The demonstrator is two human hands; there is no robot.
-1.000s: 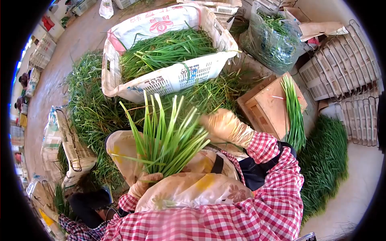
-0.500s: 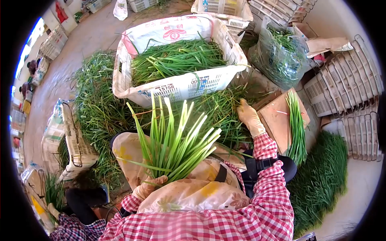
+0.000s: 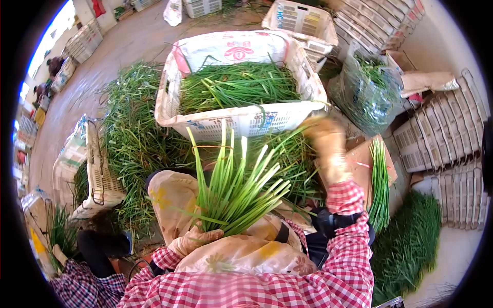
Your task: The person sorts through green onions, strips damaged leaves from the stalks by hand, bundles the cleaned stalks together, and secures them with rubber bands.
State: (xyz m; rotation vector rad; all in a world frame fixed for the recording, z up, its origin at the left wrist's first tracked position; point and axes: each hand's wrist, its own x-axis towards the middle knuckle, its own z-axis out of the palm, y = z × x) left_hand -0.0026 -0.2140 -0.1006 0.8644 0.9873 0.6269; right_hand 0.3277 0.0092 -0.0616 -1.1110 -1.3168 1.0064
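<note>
My left hand (image 3: 195,240), in a tan glove, is closed around the lower end of a bunch of green chives (image 3: 233,190) above my lap. The pale stalk ends fan upward and away from me, and a thin reddish band crosses some of them. My gloved right hand (image 3: 328,143) is smeared by motion near the front right corner of the white crate (image 3: 231,126). Green streaks show beside its fingers, but whether it grips them is unclear. Long chives (image 3: 241,87) fill the crate. Loose leaves and trimmings (image 3: 292,164) lie below my right hand.
A heap of green trimmings (image 3: 133,118) spreads at left beside a tipped crate (image 3: 100,174). At right are a cardboard piece (image 3: 354,164) with a chive bundle (image 3: 379,185), a plastic bag (image 3: 367,92), stacked crates (image 3: 436,128) and piled chives (image 3: 411,246). Another person's hand (image 3: 59,254) shows at lower left.
My right hand has risen away from the loose leaves and blurred. My left hand still holds the bunch. The whole scene has shifted slightly right and down in view.
</note>
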